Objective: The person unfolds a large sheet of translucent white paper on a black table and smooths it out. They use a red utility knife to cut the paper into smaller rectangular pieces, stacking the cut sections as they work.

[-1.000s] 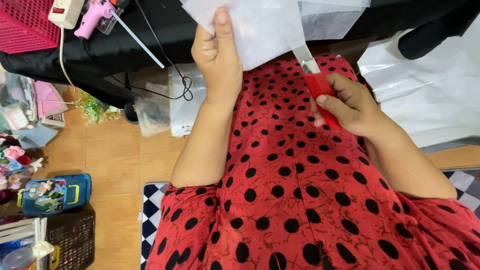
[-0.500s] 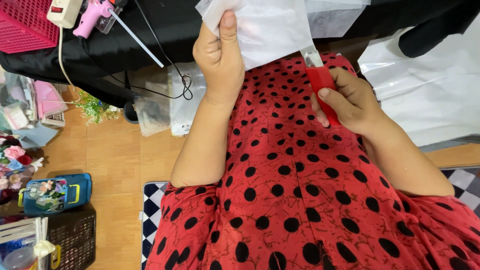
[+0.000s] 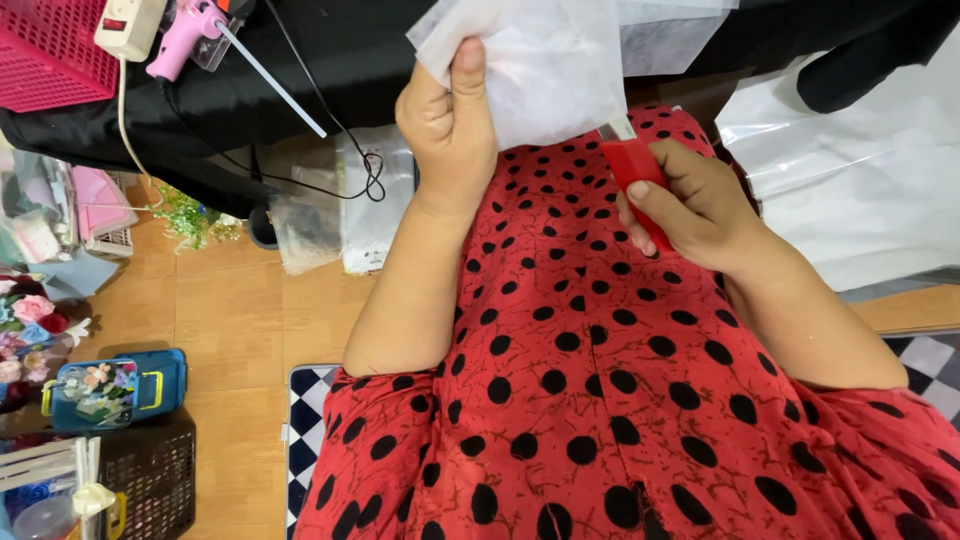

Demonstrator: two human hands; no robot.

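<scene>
My left hand [image 3: 452, 130] pinches the left edge of a white sheet of thin fabric [image 3: 555, 60], thumb on top, holding it up over my lap. My right hand [image 3: 690, 200] grips red-handled scissors [image 3: 636, 172]; their blades go under the sheet's lower right edge and are mostly hidden. Both hands hover above my red dress with black dots [image 3: 600, 400], close to a black-draped table edge [image 3: 300, 90].
On the black cloth lie a pink glue gun [image 3: 185, 35] with a white stick, a white power strip [image 3: 128, 25] and a pink basket [image 3: 45, 55]. White plastic bags [image 3: 850, 170] sit right. Flowers, a blue box [image 3: 110, 388] and a black crate [image 3: 150, 480] stand on the floor at left.
The scissors and my right hand moved slightly up into the sheet's lower edge, so less blade shows. My left hand keeps its pinch on the sheet.
</scene>
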